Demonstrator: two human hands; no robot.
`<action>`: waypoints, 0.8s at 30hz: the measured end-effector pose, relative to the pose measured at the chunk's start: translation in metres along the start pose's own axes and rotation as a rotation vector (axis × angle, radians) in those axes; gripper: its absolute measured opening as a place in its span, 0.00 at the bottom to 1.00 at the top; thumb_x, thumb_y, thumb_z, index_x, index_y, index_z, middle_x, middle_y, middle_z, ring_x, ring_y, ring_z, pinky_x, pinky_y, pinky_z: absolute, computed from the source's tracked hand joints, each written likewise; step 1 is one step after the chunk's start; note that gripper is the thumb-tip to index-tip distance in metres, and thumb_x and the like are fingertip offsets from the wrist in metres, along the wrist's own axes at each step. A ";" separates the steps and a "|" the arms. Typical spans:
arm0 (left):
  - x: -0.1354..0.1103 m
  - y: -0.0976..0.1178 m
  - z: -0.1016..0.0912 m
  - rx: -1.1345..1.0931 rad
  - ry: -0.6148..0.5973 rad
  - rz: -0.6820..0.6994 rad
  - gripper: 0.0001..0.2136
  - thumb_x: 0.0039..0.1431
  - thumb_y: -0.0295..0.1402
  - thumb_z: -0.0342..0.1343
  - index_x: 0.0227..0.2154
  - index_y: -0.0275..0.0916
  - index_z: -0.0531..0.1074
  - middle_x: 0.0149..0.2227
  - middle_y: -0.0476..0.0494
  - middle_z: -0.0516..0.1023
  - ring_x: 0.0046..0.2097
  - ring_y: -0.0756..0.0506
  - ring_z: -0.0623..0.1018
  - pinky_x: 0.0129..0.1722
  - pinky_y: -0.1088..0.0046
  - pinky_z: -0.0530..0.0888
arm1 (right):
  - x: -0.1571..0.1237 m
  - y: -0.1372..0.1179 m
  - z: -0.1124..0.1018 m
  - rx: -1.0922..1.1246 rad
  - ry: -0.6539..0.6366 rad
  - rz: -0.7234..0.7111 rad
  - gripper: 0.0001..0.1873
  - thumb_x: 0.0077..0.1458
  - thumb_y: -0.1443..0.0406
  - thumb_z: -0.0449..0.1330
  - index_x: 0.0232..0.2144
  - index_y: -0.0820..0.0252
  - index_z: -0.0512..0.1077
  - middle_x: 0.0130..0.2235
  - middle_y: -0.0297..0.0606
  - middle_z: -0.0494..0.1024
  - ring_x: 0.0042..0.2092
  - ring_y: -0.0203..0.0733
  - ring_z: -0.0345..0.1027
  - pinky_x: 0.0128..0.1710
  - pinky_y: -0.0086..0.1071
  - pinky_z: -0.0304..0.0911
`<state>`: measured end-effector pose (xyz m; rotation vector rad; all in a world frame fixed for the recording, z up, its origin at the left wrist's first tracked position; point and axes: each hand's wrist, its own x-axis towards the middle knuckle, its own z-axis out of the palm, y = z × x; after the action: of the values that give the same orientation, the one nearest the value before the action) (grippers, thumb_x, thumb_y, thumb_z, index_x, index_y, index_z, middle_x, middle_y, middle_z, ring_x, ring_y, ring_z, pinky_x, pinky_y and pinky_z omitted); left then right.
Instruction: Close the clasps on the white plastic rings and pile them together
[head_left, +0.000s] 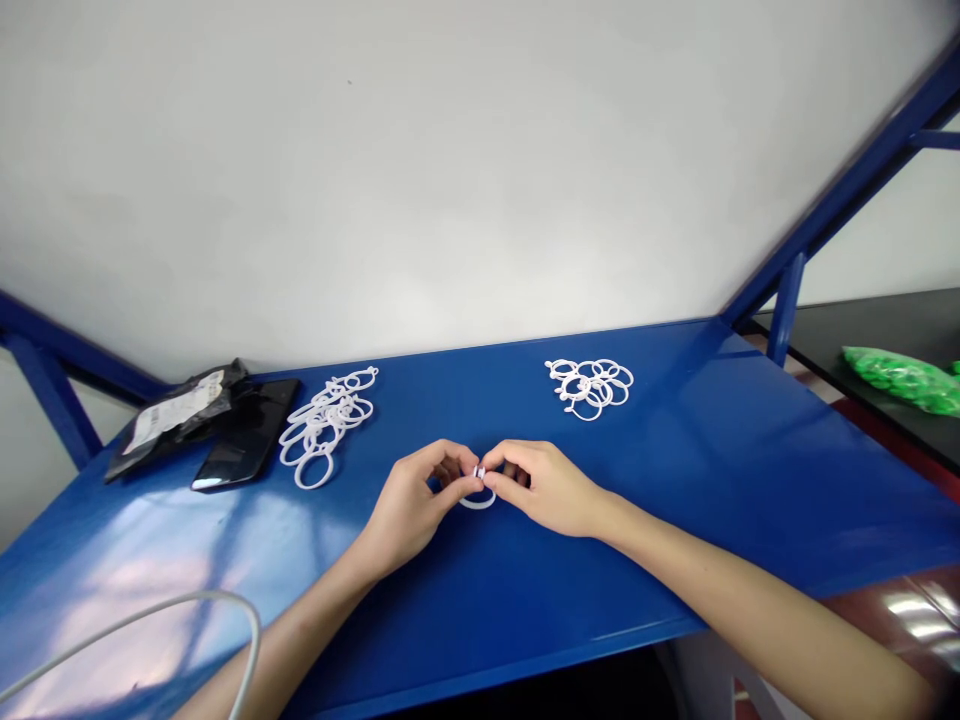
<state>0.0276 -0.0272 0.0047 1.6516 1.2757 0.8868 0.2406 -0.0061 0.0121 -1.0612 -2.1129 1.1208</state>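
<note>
Both of my hands meet over the middle of the blue table (712,470), pinching one white plastic ring (478,497) between them. My left hand (416,503) grips the ring's left end with thumb and fingers closed. My right hand (541,487) pinches the right end, fingers curled. The ring's lower arc shows below my fingertips, just above the tabletop. A pile of several white rings (326,425) lies to the back left, and a second pile of white rings (590,386) lies to the back right.
A black phone (247,445) and a dark plastic bag with a label (176,410) lie at the table's left rear. A grey cable (225,620) curves at the front left. Blue frame struts (840,200) rise at right. A green bag (904,375) rests on a dark side surface.
</note>
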 end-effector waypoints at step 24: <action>0.000 0.000 0.001 -0.078 0.082 0.066 0.07 0.60 0.38 0.63 0.35 0.40 0.82 0.35 0.45 0.84 0.37 0.46 0.81 0.37 0.71 0.78 | -0.001 0.003 0.004 -0.032 0.096 -0.117 0.09 0.69 0.61 0.57 0.39 0.56 0.76 0.35 0.33 0.76 0.32 0.35 0.69 0.33 0.29 0.63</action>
<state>0.0287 -0.0279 0.0045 1.6182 1.2314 1.0411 0.2398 -0.0076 0.0076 -0.9721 -2.0944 0.9647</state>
